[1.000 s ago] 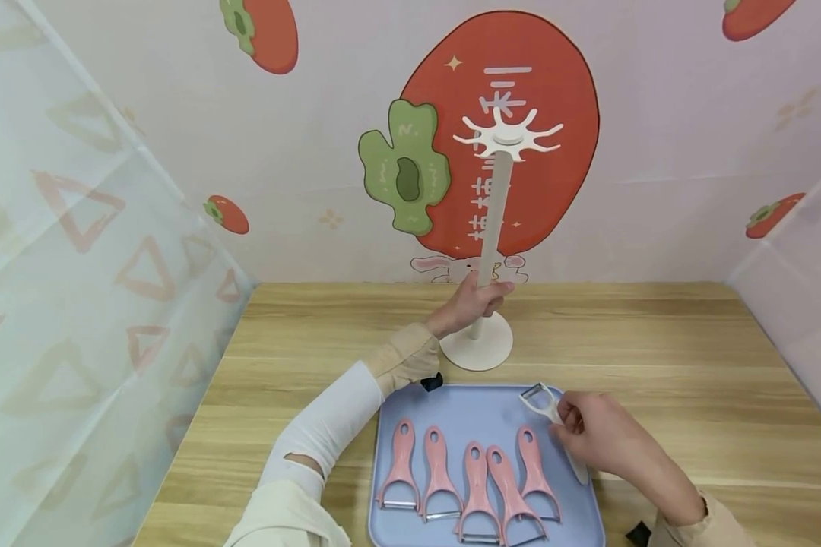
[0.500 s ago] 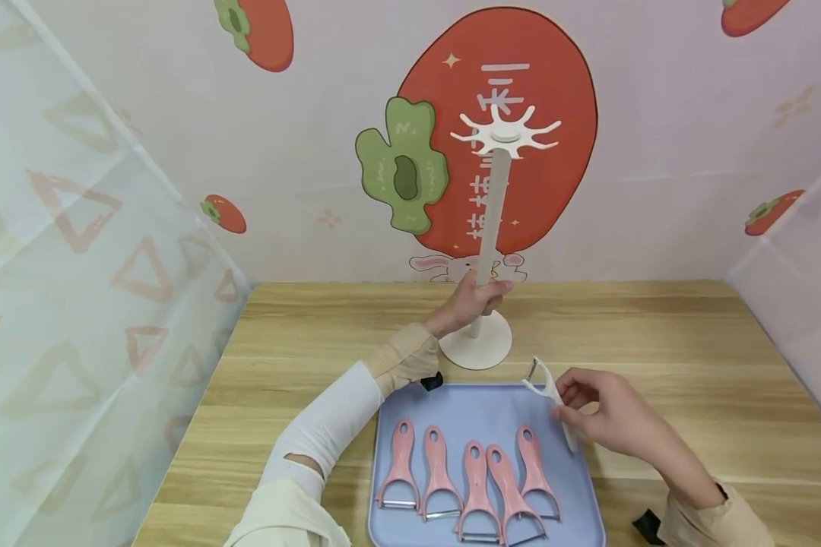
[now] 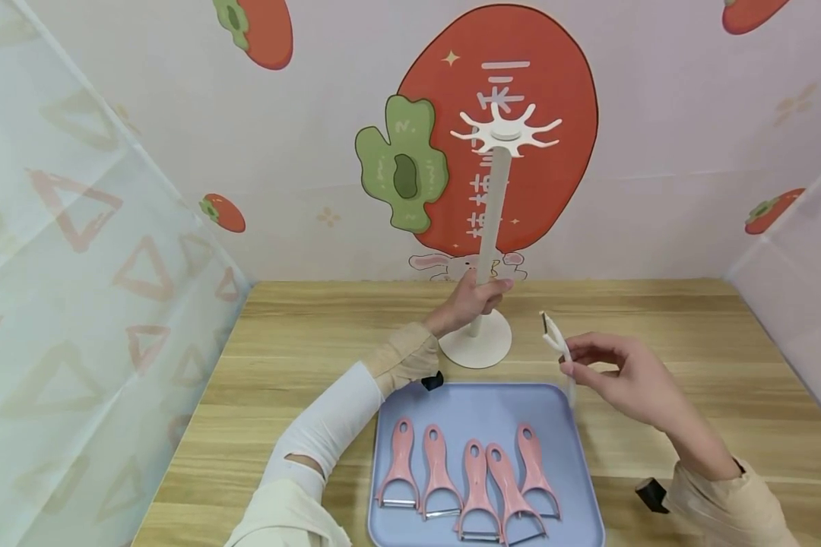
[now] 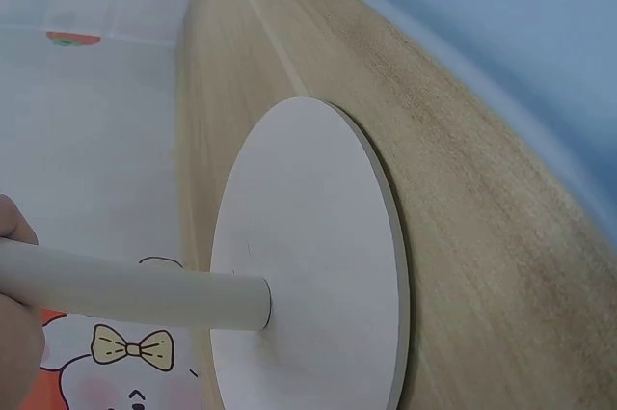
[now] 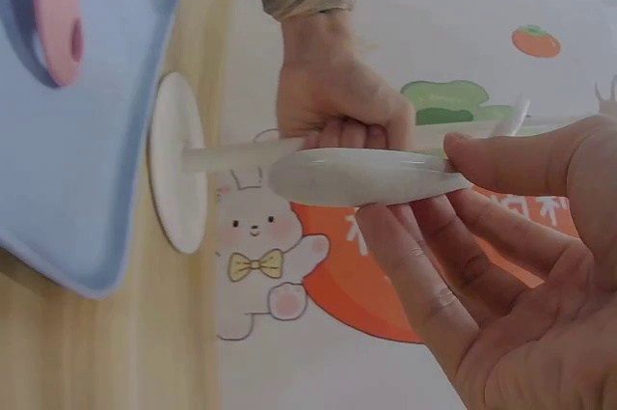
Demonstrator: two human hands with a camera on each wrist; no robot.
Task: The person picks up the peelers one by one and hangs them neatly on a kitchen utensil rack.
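Note:
My left hand point(image 3: 470, 304) grips the lower pole of a white stand point(image 3: 494, 213), which has a round base and a ring of curved hooks on top. Between thumb and fingers, my right hand point(image 3: 622, 372) pinches a white peeler point(image 3: 556, 339) by its handle, blade end up, above the tray's back right corner. In the right wrist view the peeler's smooth white handle point(image 5: 357, 177) points toward the stand's base. Several pink peelers point(image 3: 436, 471) lie side by side in the blue tray point(image 3: 479, 403), handles away from me. Nothing hangs on the hooks.
A wooden table point(image 3: 315, 327) carries the tray in front and the stand point(image 4: 308, 236) behind it. At the table's back rises a printed wall point(image 3: 301, 152) with fruit pictures; a pale patterned sheet point(image 3: 109, 304) stands at the left.
My right hand has lifted the white peeler from the tray, moving up and away from me and tipping it more upright. My left hand stays on the pole.

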